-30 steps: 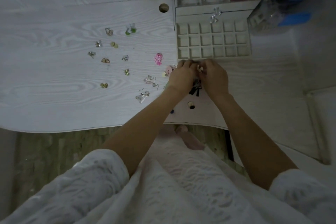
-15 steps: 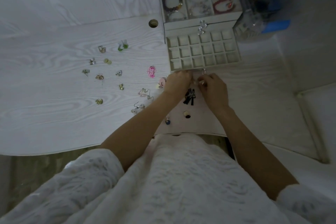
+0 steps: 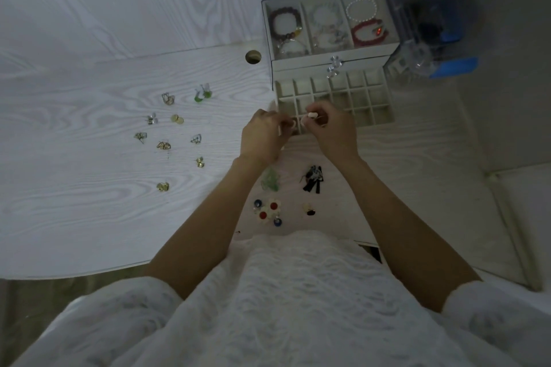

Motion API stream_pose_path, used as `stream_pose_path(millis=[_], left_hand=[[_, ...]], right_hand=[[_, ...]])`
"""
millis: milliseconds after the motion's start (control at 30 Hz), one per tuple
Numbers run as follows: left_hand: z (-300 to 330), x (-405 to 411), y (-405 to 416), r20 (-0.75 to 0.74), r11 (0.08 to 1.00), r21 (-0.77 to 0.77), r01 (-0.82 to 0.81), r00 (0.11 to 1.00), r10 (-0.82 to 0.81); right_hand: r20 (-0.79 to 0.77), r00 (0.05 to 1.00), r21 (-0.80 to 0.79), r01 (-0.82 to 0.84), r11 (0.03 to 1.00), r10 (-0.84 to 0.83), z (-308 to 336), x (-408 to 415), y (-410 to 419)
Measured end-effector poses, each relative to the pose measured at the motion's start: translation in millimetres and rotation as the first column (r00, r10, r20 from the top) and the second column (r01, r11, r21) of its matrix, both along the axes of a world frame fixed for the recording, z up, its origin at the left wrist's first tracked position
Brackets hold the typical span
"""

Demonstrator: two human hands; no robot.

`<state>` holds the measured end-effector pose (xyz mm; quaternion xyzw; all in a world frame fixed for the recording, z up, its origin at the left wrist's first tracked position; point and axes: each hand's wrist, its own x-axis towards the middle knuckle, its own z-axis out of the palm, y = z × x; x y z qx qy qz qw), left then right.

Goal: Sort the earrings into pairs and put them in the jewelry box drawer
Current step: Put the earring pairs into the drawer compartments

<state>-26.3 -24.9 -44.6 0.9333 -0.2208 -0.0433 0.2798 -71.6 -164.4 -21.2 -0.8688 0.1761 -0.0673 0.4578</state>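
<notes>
Pinching a small pale earring (image 3: pixel 312 115) between fingertips, the right hand (image 3: pixel 334 134) is hovering over the front-left corner of the open jewelry box drawer (image 3: pixel 375 116), its fingers curled around the piece. The left hand (image 3: pixel 261 140) is hovering just beside it at the drawer's left front edge, fingers curled toward a second pale earring (image 3: pixel 293 124); whether they are actually gripping it is too small to tell. The drawer is sitting pulled out from the jewelry box (image 3: pixel 331 59), which is standing at the desk's back edge, and its visible grid compartments are looking bare. Bracelets (image 3: pixel 284 22) are lying in the 3 top compartments of the box.

Lying on the desk (image 3: pixel 74 173) near the front edge, between the forearms, are a green earring (image 3: pixel 270 182), a black tasselled pair (image 3: pixel 313 179), a cluster of red and blue flower earrings (image 3: pixel 268 211) and a small dark-and-cream one (image 3: pixel 309 209). Spreading toward the desk's left side are about 9 small gold, clear and green earrings (image 3: pixel 179 137), well apart from the box. A round cable hole (image 3: pixel 253 56) is showing at the back edge, just left of the box. A clear container with blue parts (image 3: pixel 429 48) is standing right of the box.
</notes>
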Motion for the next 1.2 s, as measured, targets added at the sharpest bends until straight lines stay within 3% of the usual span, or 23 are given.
stream_pose_path(millis=[100, 267, 500, 633, 867, 1100, 1200], left_hand=[[0.8, 4.5, 6.4, 0.023, 0.996, 0.038, 0.085, 0.996, -0.086], [-1.8, -4.4, 22.9, 0.145, 0.994, 0.058, 0.095, 0.984, -0.103], [-5.1, -16.7, 22.0, 0.188, 0.999, 0.002, 0.044, 0.981, -0.044], [-1.6, -20.9, 21.2, 0.149, 1.000, -0.003, 0.029, 0.988, -0.028], [0.4, -21.6, 24.7, 0.101, 0.997, -0.001, 0.083, 0.991, -0.083], [-1.5, -43.2, 24.0, 0.139, 0.996, -0.051, 0.067, 0.989, -0.059], [-5.6, -61.1, 19.2, 0.020, 0.995, -0.010, 0.104, 0.994, -0.104]], right_hand=[[-0.031, 0.999, -0.027, -0.041, 0.999, 0.040, -2.9, 10.1, 4.8], [-0.111, 0.977, -0.099, -0.192, 0.976, 0.181, -13.4, 17.9, 9.2], [-0.081, 0.927, -0.435, -0.363, 0.824, 0.366, -19.1, 11.0, 7.4], [-0.079, 0.925, -0.556, -0.350, 0.754, 0.371, -17.7, 12.2, 8.2], [-0.065, 0.912, -0.543, -0.372, 0.753, 0.405, -22.3, 5.3, 10.6], [0.061, 0.963, -0.370, -0.222, 0.902, 0.262, -5.4, -38.6, -8.8], [-0.066, 0.974, -0.288, -0.227, 0.930, 0.217, -10.9, -67.2, -16.3]])
